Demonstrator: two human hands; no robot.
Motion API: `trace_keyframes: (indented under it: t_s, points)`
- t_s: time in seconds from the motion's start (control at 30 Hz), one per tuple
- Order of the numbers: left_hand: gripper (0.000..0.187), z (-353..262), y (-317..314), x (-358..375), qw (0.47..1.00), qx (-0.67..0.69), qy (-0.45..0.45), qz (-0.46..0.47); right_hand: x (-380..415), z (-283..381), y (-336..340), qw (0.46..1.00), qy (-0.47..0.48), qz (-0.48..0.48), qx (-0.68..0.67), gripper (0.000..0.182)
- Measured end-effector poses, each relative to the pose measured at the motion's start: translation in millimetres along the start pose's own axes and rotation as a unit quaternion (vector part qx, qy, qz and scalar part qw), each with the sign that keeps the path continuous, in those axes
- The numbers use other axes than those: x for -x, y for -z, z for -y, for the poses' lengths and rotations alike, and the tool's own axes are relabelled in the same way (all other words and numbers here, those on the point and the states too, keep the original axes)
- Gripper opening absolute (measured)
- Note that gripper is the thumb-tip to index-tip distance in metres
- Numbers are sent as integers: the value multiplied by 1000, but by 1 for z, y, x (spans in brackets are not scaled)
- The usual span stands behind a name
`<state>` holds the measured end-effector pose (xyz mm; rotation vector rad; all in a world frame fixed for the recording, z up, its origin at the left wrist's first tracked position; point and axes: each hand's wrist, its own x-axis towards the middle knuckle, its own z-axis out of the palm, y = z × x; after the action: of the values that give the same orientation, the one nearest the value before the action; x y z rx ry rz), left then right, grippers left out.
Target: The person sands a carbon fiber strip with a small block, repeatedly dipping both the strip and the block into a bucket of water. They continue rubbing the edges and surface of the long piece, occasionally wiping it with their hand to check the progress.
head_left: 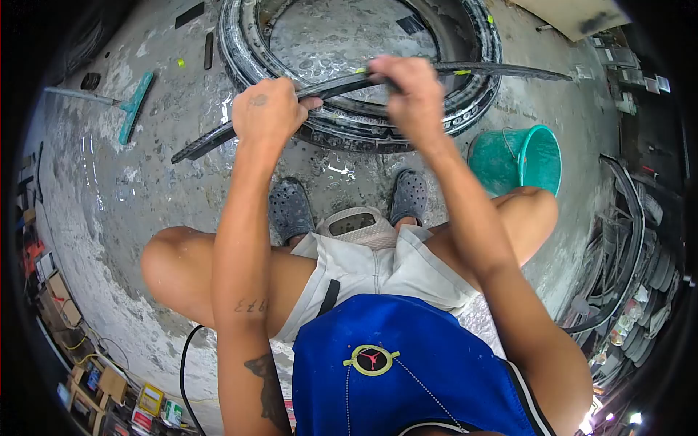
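A long, dark, slightly curved strip (502, 69), rubber-like in look, stretches across in front of me above the near side of a wet black tire (240, 43). My left hand (270, 109) is closed around the strip toward its left end, thumb pointing inward. Farther right, my right hand (411, 91) is closed on the same strip near its middle, a little blurred. The strip's left end slopes down toward me past my left hand. Yellow-green marks show on it beside my right hand. The tire lies flat on the floor, white lettering on its sidewall.
A green bucket (498, 160) lies tipped by my right knee. On the left is a teal push broom (134, 109). I sit on a low light stool (352, 224) on wet concrete. Shelves and clutter line both sides, with a black hoop (631, 218) at right.
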<state>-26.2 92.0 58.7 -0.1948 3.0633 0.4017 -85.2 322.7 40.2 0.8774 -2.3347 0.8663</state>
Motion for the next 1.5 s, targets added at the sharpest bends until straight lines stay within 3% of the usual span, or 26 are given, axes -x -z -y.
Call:
trace_keyframes:
  t_s: [0.03, 0.17, 0.23, 0.37, 0.43, 0.5, 0.6, 0.63, 0.7, 0.77, 0.83, 0.93, 1.03, 1.1, 1.17, 1.23, 1.3, 1.33, 1.4, 1.5]
  points:
    - [48, 1, 0, 1, 1000, 8, 0, -13, -2, -25, 14, 999, 21, 18, 17, 42]
    - [52, 3, 0, -1, 1000, -2, 1, 17, 11, -112, 60, 981, -134, -83, 117, 19]
    - [52, 0, 1, -1, 1000, -4, 9, 19, 7, -74, 39, 980, -96, -82, 152, 22]
    - [51, 1, 1, -3, 1000, -5, 14, 13, -4, 41, -21, 1000, 15, 9, 9, 41]
    - [52, 1, -1, -3, 1000, -10, 14, 18, -10, 16, -11, 996, 45, 58, -49, 43]
    - [52, 1, -1, -2, 1000, 3, 17, 10, -11, -27, 21, 997, 18, 69, 20, 32]
    - [51, -2, 6, -2, 999, -14, 15, 35, -4, -91, 60, 997, -37, 13, 68, 22]
    - [51, -2, 6, -1, 999, -18, 17, 39, 1, -96, 64, 995, -74, 7, 69, 20]
    - [52, -3, 7, -2, 999, -21, 13, 33, -1, -66, 42, 998, -41, -14, 39, 25]
    - [53, 1, -1, -6, 1000, -25, -12, -6, -3, -18, 2, 999, -5, 40, -36, 43]
    - [55, 1, 0, -6, 999, -10, 19, 27, -15, 32, -10, 986, 18, 125, -107, 47]
    - [56, 0, 1, -2, 1000, -12, 16, 17, -25, -9, 12, 974, 34, 194, -115, 55]
    - [56, 2, -3, -5, 999, -30, -1, 19, -28, -73, 63, 977, -26, 199, -70, 26]
    - [55, 2, -2, -2, 999, -35, 5, 29, -24, -95, 77, 947, -159, 211, -180, 25]
    - [55, 4, -7, -4, 1000, -14, -6, -17, -26, -83, 64, 966, -60, 223, -112, 30]
    - [54, 5, -8, -8, 998, -30, -38, -41, -35, -39, 27, 959, 9, 240, -151, 37]
    - [53, 0, 2, -7, 999, -23, 5, 27, -44, 0, -9, 950, 76, 243, -183, 31]
    - [53, 1, 0, -8, 999, -19, 7, 28, -44, -4, -8, 951, 72, 237, -183, 31]
    - [54, -1, 1, -7, 999, -26, 3, 25, -44, -19, -10, 907, 39, 271, -320, 27]
    - [57, 2, -4, -6, 1000, -21, 1, 0, -48, -72, 49, 933, -27, 312, -177, 31]
